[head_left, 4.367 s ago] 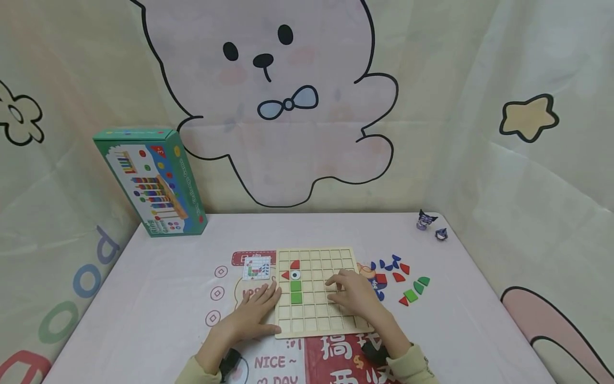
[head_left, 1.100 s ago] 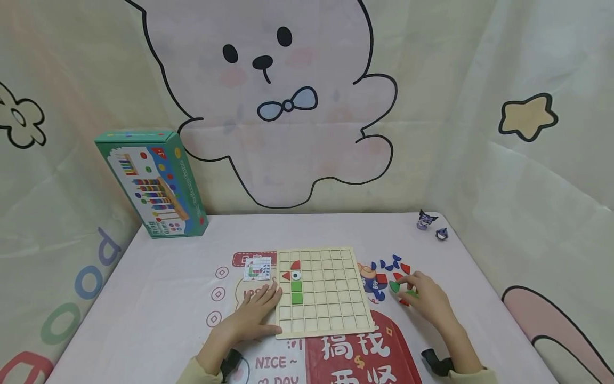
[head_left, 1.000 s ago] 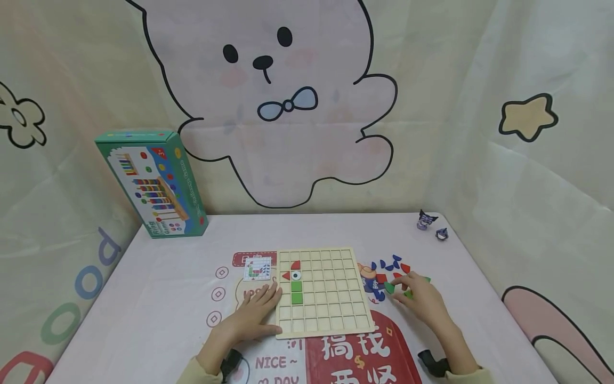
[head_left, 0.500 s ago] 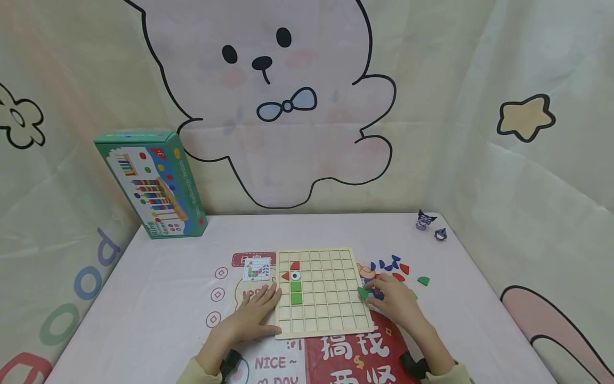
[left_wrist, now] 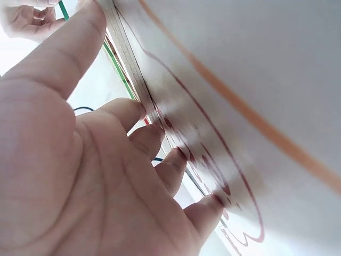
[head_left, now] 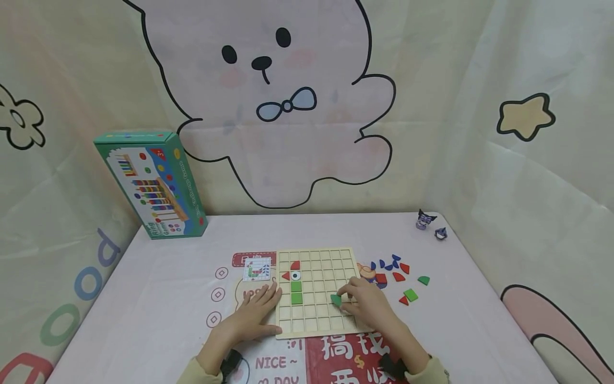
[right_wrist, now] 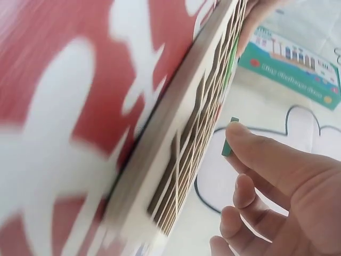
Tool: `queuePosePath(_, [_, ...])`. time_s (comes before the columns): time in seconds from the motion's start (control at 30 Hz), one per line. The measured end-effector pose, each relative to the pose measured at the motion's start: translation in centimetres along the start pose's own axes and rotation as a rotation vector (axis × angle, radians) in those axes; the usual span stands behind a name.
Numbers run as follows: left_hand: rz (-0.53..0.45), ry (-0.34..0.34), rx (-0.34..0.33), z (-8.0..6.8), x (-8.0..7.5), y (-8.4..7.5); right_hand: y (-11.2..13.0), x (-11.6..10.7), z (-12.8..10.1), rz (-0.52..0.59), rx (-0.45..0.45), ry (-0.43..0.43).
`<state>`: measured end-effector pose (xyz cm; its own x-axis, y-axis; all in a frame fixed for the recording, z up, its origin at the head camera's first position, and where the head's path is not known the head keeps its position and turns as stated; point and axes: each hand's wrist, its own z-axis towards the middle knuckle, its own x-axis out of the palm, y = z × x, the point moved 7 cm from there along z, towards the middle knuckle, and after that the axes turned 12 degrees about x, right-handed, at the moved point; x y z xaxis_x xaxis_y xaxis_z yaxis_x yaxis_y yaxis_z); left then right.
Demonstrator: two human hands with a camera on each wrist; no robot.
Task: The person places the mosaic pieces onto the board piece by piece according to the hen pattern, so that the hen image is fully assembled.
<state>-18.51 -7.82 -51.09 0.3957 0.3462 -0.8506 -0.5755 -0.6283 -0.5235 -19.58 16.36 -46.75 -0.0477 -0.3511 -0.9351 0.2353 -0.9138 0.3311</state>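
My right hand pinches a green quarter-round piece between thumb and fingers, above the right half of the wooden grid board. Edge-on in the right wrist view, the piece stands apart from the board. My left hand lies with fingers spread along the board's left edge, fingertips touching it in the left wrist view. On the board's left side sit a red quarter-round piece, a red triangle, an eye tile and two green squares, one above the other.
Right of the board lie loose pieces: several blue ones, red ones, a green square and a green quarter-round. A pattern card lies left. A green box and small figures stand behind.
My right hand went from the board to the loose pieces, picked up a green quarter-round piece and carried it left over the board. The left hand stayed in place.
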Motion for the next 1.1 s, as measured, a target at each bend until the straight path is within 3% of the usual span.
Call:
queuePosePath(0.2, [0.002, -0.001, -0.006, -0.1, -0.1, -0.2, 2.0, 0.6, 0.1, 0.0, -0.069, 0.018])
queuePosePath(0.7, [-0.005, 0.002, -0.012, 0.0, 0.0, 0.0, 6.2, 2.2, 1.2, 0.013, -0.137, 0.075])
queuePosePath(1.1, [0.001, 0.004, -0.004, 0.0, 0.0, 0.1, 8.4, 4.0, 1.7, -0.139, -0.192, 0.108])
